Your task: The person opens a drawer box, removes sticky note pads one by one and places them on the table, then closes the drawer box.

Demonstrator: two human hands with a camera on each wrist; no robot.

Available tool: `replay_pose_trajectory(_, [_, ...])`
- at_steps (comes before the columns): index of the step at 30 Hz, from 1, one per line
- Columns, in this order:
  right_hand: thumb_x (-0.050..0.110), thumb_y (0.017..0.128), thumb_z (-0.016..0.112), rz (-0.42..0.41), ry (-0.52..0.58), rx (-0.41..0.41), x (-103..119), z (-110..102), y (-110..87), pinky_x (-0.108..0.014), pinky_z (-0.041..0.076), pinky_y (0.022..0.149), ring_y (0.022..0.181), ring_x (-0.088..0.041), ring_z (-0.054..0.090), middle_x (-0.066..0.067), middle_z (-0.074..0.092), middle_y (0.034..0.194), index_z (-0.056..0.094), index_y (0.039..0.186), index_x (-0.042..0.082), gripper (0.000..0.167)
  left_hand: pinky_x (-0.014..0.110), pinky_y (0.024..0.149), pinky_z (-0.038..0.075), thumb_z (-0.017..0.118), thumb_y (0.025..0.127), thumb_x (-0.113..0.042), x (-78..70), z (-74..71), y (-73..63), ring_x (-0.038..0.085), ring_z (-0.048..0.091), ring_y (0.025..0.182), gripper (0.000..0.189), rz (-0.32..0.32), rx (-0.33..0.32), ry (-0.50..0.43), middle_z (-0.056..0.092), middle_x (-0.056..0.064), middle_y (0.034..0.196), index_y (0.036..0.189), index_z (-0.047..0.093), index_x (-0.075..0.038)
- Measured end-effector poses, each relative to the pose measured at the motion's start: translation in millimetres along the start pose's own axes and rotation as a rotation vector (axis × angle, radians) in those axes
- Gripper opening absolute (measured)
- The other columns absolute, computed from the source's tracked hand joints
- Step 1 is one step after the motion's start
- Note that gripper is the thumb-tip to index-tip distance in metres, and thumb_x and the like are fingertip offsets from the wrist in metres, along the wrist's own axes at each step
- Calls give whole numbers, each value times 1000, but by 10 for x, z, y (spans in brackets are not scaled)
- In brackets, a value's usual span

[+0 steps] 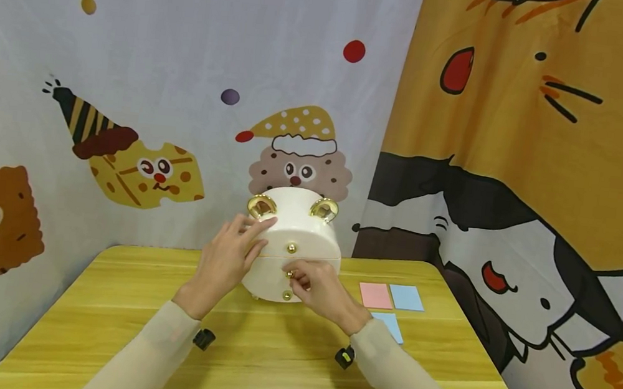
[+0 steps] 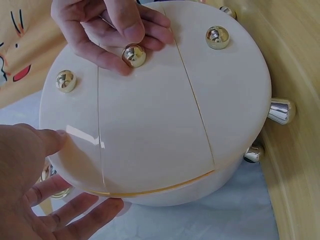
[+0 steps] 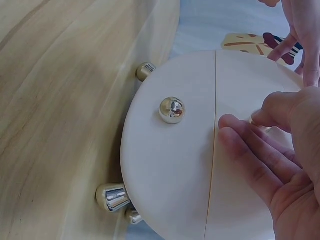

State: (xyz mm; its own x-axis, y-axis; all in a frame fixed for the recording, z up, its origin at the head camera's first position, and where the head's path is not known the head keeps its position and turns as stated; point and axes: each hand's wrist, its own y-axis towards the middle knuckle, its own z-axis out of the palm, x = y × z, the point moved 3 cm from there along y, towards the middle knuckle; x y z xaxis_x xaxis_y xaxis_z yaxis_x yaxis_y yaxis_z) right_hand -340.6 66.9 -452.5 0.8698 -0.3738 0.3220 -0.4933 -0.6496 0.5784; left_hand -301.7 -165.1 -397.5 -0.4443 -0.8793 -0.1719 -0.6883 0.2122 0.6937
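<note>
A white rounded jewelry box (image 1: pixel 298 218) with gold ear-shaped rings stands on small gold feet (image 2: pixel 281 111) on the table. Thin seams split its front into three drawers, each with a round gold knob. My right hand (image 1: pixel 320 288) pinches the middle knob (image 2: pixel 134 55) between thumb and forefinger, its other fingers loosely bent near the drawer front. On the box's left side rests my left hand (image 1: pixel 226 258), thumb against the upper front and spread fingers along the side wall. The top knob (image 1: pixel 292 248) and bottom knob (image 3: pixel 172 110) are untouched.
Right of the box lie a pink sticky note (image 1: pixel 375 296) and a blue one (image 1: pixel 407 297); another blue note (image 1: pixel 388 326) is partly covered by the right forearm. A cartoon-printed curtain (image 1: pixel 162 48) hangs behind the wooden table (image 1: pixel 128 289).
</note>
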Motion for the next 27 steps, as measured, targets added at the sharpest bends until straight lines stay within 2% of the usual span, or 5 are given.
replay_pose_trajectory(11, [-5, 104, 80, 7, 7, 11, -22, 12, -2, -13, 65, 79, 90, -15, 87, -12, 89, 108, 83, 126, 1, 23, 48, 70, 67, 76, 116, -31, 3, 19, -2, 37, 74, 116, 50, 4, -2, 3, 68, 15, 136, 166, 67, -32])
replay_pose_trajectory(20, [-3, 106, 78, 28, 51, 77, -20, 4, -79, -13, 65, 81, 92, -16, 88, -14, 89, 108, 79, 139, 1, 34, 46, 64, 66, 78, 115, -29, 0, 16, -9, 38, 75, 116, 52, 15, -4, 14, 69, 15, 136, 165, 67, -30])
replay_pose_trajectory(27, [-6, 106, 76, -43, 30, 119, -20, 16, -125, -11, 63, 79, 86, -8, 83, -13, 89, 109, 82, 138, 3, 34, 45, 61, 65, 80, 114, -29, 14, 21, -4, 38, 75, 116, 54, 9, 7, 26, 69, 16, 138, 166, 66, -31])
